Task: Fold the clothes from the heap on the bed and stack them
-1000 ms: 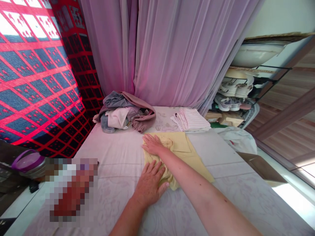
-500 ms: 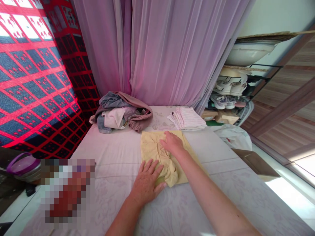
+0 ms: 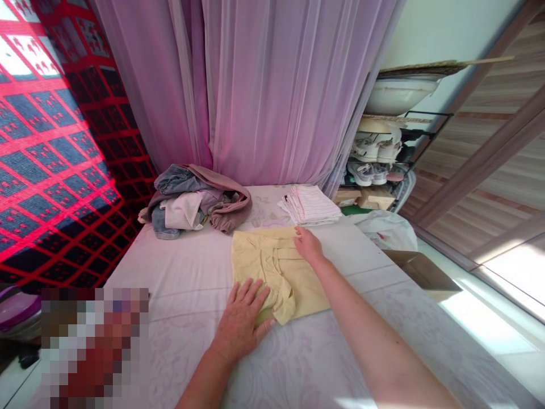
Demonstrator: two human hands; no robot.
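A yellow garment [image 3: 306,284], partly folded and rumpled along its middle, lies on the white patterned sheet [image 3: 183,272]. Resting flat on its near left corner is my left hand [image 3: 242,315], fingers spread. My right hand [image 3: 309,245] is at the garment's far right edge, its fingers curled closed on the cloth there. A twisted strip of the same yellow cloth trails from the middle towards the near edge, between the two hands.
Behind to the left sits a heap of crumpled clothes [image 3: 191,199]. A stack of folded striped cloth [image 3: 315,204] lies at the back right, before a purple curtain [image 3: 264,96]. Right of the bed stand a shoe rack [image 3: 374,153] and a cardboard box [image 3: 419,270]. A blurred patch covers the lower left.
My right hand has moved from the garment's rumpled middle to its far right edge, and the cloth there lies flatter. The left hand stays on the cloth. The view has turned slightly right.
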